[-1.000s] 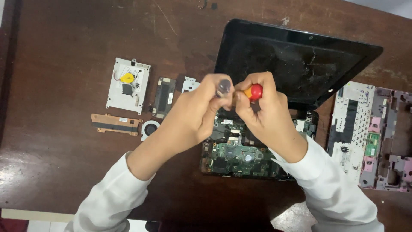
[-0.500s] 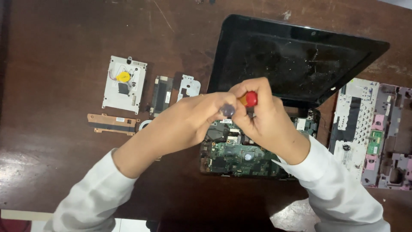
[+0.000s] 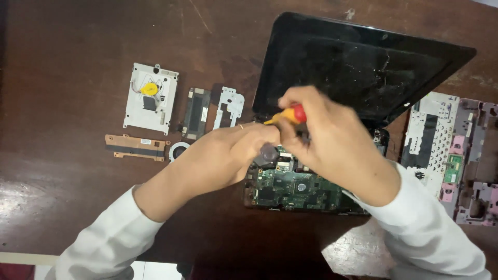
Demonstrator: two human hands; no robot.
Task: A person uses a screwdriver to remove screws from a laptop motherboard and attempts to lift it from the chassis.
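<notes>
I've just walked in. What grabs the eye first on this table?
Two hands meet at the middle over a bare green circuit board: the right hand grips a red and yellow screwdriver, the left hand pinches a small dark round part. Behind them stands a tilted black laptop screen, and removed parts lie on the dark wooden table, such as a white plate with a yellow disc.

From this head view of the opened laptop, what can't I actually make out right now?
- Screwdriver tip: hidden in the head view behind the right hand.
- The small dark round piece at the left hand: blurred, kind unclear.
- Upper part of the green circuit board: covered by both hands.
- Grey and pink casing: cut off by the right edge.
- Parts on the white plate: too small.
</notes>
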